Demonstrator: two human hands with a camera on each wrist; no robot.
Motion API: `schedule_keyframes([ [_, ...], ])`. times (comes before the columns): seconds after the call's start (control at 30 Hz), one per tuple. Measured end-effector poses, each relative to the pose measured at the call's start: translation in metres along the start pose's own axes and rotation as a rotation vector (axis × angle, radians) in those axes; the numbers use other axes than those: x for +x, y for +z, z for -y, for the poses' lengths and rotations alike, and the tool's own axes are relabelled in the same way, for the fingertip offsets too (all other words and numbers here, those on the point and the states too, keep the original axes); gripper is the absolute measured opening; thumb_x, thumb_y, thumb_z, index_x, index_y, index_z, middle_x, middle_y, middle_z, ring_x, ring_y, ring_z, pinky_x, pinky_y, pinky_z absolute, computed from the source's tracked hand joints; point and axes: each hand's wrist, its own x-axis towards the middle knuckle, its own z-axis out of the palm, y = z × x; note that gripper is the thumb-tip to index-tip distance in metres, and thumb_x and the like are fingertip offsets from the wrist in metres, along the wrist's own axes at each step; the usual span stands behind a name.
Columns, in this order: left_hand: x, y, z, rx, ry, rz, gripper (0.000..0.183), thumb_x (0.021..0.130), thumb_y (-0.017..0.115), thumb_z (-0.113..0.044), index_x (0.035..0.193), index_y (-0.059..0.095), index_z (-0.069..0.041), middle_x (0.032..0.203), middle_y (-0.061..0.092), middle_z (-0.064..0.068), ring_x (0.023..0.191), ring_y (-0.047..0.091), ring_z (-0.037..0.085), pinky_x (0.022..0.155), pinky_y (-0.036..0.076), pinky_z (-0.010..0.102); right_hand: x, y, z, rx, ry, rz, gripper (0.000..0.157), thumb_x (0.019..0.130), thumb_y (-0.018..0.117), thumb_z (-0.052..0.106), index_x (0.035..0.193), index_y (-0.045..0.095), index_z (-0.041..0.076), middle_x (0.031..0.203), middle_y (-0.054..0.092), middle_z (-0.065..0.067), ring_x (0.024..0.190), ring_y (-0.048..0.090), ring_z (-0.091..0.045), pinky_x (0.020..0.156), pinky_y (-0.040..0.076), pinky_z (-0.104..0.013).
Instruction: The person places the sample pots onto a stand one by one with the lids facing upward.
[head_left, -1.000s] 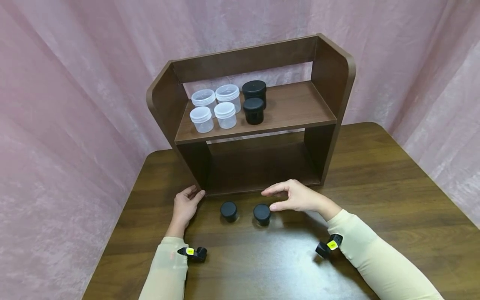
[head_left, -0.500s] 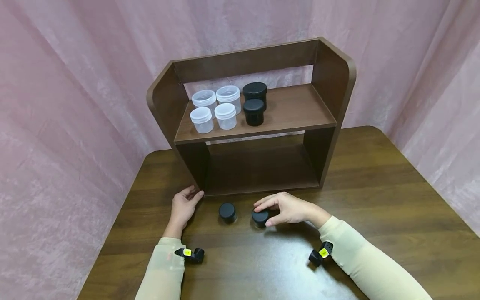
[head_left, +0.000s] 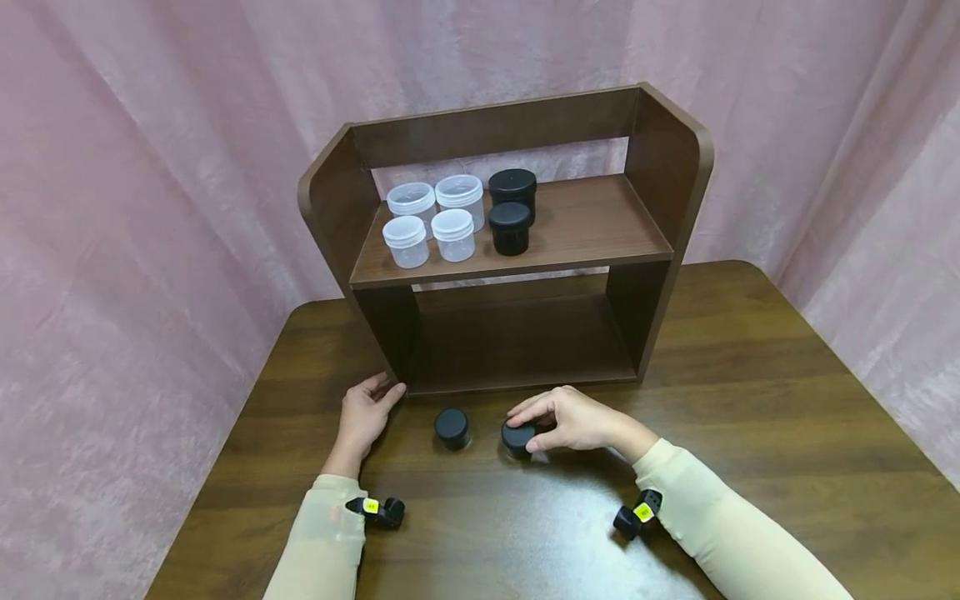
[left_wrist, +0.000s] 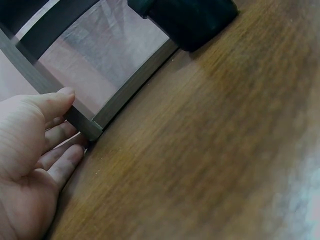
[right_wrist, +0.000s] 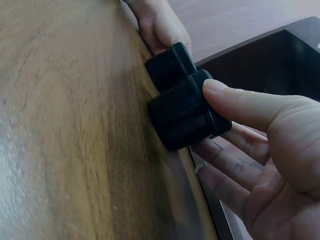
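Note:
Two small black lidded jars stand upright on the table before a brown two-tier shelf (head_left: pixel 506 271). At the right one, a black jar (right_wrist: pixel 177 117), my right hand (head_left: pixel 573 421) pinches the lid between thumb and fingers; the jar's base appears to rest on the tabletop. The left black jar (head_left: pixel 452 427) stands apart, between my hands. My left hand (left_wrist: pixel 35 150) grips the lower front corner of the shelf's left side panel (left_wrist: pixel 82 122), thumb on the inner side and fingers on the outer.
On the upper shelf board (head_left: pixel 585 217) are several clear jars with white lids, such as a front clear jar (head_left: pixel 453 235), beside a large black jar (head_left: pixel 517 187) and a smaller black jar (head_left: pixel 510 229). Pink curtains (head_left: pixel 187 167) hang behind the wooden table (head_left: pixel 750 375).
My right hand has come down and left from beside the right black jar and now pinches its lid. My left hand stays at the shelf corner. The head view has shifted slightly.

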Motion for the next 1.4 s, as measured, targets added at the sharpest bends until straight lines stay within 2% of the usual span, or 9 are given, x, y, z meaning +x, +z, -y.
schedule_keyframes([
  [0.2,0.002,0.001,0.000,0.015,-0.006,0.021,0.060,0.090,0.070,-0.031,0.134,0.052,0.005,0.134,0.053,0.022,0.122,0.053,0.033,0.098,0.045,0.044,-0.003,-0.002,-0.002,-0.038,0.024,-0.016,0.037,0.082,0.078,0.017,0.118,0.070,0.012,0.126,0.063,-0.007,0.117,0.057,-0.020,0.089,0.051,-0.033],
  [0.33,0.006,-0.001,-0.004,0.016,0.011,0.006,0.058,0.090,0.069,-0.030,0.133,0.052,0.005,0.134,0.053,0.023,0.122,0.053,0.034,0.098,0.044,0.045,-0.002,-0.008,-0.002,-0.060,0.030,-0.046,0.037,0.081,0.079,0.017,0.117,0.071,0.013,0.124,0.064,-0.004,0.116,0.058,-0.020,0.089,0.051,-0.033],
  [0.6,0.010,0.001,-0.003,0.019,0.016,0.024,0.058,0.089,0.070,-0.030,0.133,0.053,0.006,0.133,0.054,0.022,0.120,0.054,0.032,0.098,0.045,0.043,-0.008,-0.015,-0.006,-0.094,0.110,-0.068,0.038,0.081,0.079,0.020,0.117,0.071,0.018,0.124,0.064,0.005,0.119,0.056,-0.019,0.093,0.048,-0.034],
  [0.7,0.009,0.000,-0.003,0.012,0.021,0.018,0.057,0.089,0.070,-0.029,0.132,0.053,0.006,0.133,0.055,0.022,0.120,0.054,0.032,0.098,0.045,0.043,-0.010,-0.018,-0.008,-0.097,0.117,-0.084,0.038,0.081,0.079,0.019,0.118,0.071,0.017,0.123,0.064,0.004,0.119,0.056,-0.020,0.092,0.049,-0.034],
  [0.83,0.008,-0.001,-0.004,0.014,0.020,0.014,0.055,0.090,0.070,-0.027,0.131,0.054,0.006,0.132,0.055,0.022,0.120,0.054,0.032,0.098,0.045,0.043,-0.010,-0.019,-0.011,-0.091,0.118,-0.102,0.038,0.081,0.079,0.019,0.118,0.070,0.016,0.123,0.064,0.002,0.117,0.056,-0.020,0.089,0.051,-0.032],
  [1.13,0.004,-0.002,-0.005,0.020,0.007,0.012,0.058,0.090,0.069,-0.031,0.133,0.052,0.005,0.134,0.054,0.022,0.122,0.053,0.033,0.099,0.044,0.044,-0.008,-0.021,-0.013,-0.076,0.076,-0.102,0.047,0.078,0.081,0.017,0.123,0.067,0.014,0.131,0.059,-0.009,0.121,0.053,-0.025,0.091,0.050,-0.043],
  [1.4,0.001,-0.001,-0.005,0.028,-0.001,0.008,0.058,0.090,0.069,-0.030,0.133,0.052,0.005,0.134,0.053,0.022,0.122,0.053,0.033,0.099,0.044,0.043,-0.006,-0.021,-0.015,-0.135,0.069,-0.130,0.044,0.080,0.080,0.020,0.122,0.068,0.015,0.129,0.062,-0.005,0.122,0.053,-0.022,0.097,0.045,-0.043],
])
